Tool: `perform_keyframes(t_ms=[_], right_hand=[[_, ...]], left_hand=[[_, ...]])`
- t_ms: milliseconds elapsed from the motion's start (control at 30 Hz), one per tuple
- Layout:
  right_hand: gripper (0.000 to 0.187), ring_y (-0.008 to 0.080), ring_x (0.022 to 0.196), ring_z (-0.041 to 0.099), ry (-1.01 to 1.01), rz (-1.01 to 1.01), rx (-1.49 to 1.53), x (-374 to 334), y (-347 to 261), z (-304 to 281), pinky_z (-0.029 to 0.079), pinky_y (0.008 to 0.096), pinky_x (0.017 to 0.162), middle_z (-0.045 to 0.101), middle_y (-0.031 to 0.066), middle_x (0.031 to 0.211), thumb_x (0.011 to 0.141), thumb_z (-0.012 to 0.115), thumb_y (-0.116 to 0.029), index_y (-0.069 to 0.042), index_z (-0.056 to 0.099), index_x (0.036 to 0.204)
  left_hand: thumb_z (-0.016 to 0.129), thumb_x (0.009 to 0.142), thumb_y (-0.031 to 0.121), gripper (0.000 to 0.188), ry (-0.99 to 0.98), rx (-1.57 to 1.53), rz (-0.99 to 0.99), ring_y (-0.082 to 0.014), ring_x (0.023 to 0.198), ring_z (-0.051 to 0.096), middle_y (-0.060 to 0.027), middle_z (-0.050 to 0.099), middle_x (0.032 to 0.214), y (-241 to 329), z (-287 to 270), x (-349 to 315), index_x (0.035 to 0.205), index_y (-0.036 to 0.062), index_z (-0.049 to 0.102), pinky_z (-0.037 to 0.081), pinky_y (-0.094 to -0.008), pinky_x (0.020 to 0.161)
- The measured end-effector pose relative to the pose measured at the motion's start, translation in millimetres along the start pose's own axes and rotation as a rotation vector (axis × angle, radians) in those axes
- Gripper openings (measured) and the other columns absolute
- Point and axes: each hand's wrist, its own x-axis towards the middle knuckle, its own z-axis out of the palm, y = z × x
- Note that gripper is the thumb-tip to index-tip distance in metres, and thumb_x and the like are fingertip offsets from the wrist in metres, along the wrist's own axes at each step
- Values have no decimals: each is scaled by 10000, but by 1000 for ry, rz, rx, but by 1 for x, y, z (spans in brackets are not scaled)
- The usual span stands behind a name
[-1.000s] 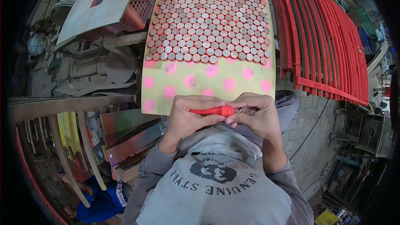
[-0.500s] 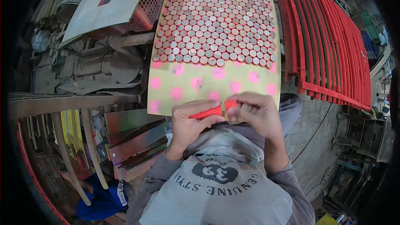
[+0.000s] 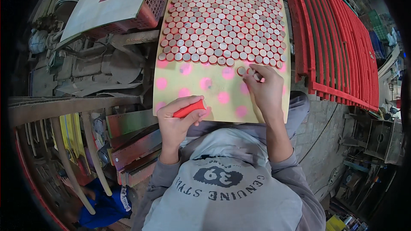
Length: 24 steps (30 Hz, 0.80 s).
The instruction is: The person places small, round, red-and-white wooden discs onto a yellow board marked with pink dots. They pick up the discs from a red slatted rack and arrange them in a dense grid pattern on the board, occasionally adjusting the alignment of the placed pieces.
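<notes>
My left hand (image 3: 172, 119) is wrapped round a short red stack of discs (image 3: 188, 109), tilted above the near left part of a pale yellow board (image 3: 171, 76). At the board's right side my right hand (image 3: 269, 89) pinches small round discs (image 3: 256, 76) with pale faces and red rims. One such loose disc (image 3: 241, 71) stands right beside those fingertips, just short of the closest row. Tightly packed rows of these discs (image 3: 222, 21) cover the far part of the board. Pink sprayed spots (image 3: 223, 98) show on its near part.
A red slatted rack (image 3: 342, 51) stands along the right. At the far left, a white panel (image 3: 98, 13) lies over a pink plastic crate (image 3: 152, 6). Wooden bars (image 3: 68, 107) and painted boards (image 3: 132, 145) are at the left, with another person in blue (image 3: 105, 203) below.
My right hand has gone from beside the red stack forward to the edge of the rows, carrying discs. My left hand, still gripping the stack, has shifted slightly left.
</notes>
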Motion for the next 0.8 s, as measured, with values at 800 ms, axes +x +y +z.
perform_keyframes(t_ms=[800], right_hand=[[441,234,804,628,231,-162,-38,-17,28,-4,530,352,694,703,121,1040,714,873,-49,-4,696,1115]], left_hand=[[768,836,-89,340,-215,-146,-98,-142,809,684,-147,716,1101,-11,25,8,1169,-50,708,568,-249,630]])
